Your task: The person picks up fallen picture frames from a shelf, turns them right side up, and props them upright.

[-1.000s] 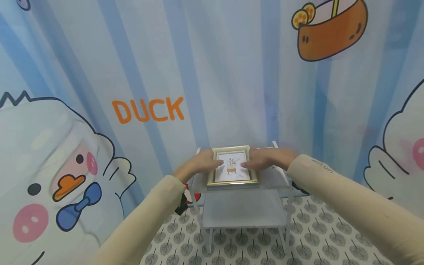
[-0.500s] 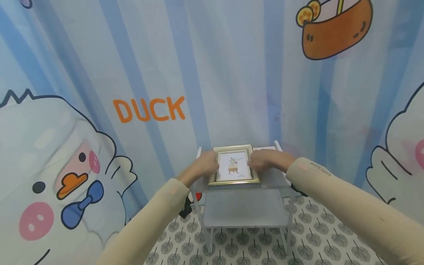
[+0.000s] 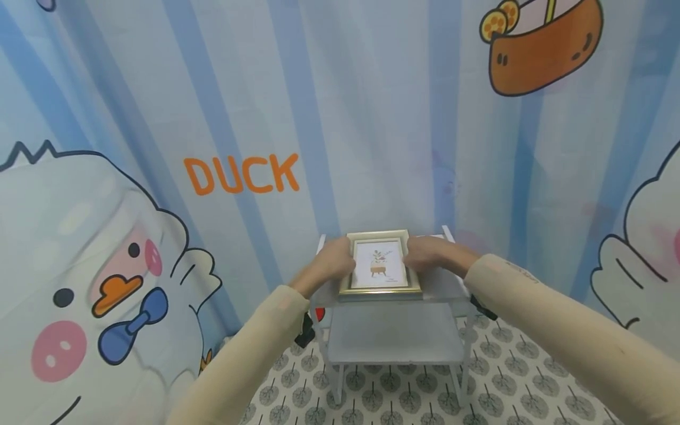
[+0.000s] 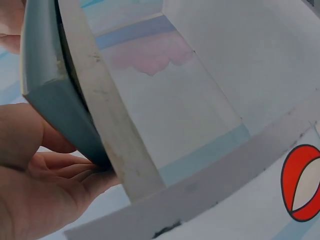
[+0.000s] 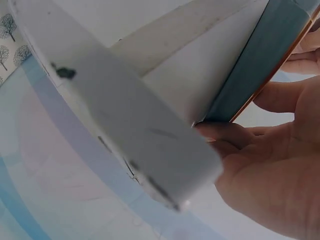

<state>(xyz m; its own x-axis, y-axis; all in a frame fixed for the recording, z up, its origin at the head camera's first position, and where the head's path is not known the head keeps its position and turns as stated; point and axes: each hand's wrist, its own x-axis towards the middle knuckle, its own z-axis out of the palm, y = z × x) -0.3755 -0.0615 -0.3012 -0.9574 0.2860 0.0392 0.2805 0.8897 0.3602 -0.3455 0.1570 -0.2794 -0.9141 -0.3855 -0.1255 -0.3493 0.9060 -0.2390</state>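
Observation:
A gold-rimmed picture frame (image 3: 380, 291), holding a print of a potted plant, lies face up on the top of a small white stand (image 3: 443, 286). My left hand (image 3: 336, 258) grips its left side, and my right hand (image 3: 425, 254) has hold of the opposite side. In the left wrist view, the thumb is at the frame's bluish-looking side (image 4: 65, 117) while curled fingers reach beneath. A similar pinch shows in the right wrist view, where the right hand (image 5: 275, 165) has fingers under the frame's edge (image 5: 255, 70). The fingertips below are partly hidden.
The stand has a lower shelf (image 3: 393, 333) and raised side rails. Behind it hangs a blue-striped curtain (image 3: 372, 118) with cartoon ducks. Tree-patterned flooring (image 3: 388, 401) lies underneath.
Both thumbs have drawn back from over the print to the frame's sides. The frame sits slightly farther right in the head view, which has itself shifted a little.

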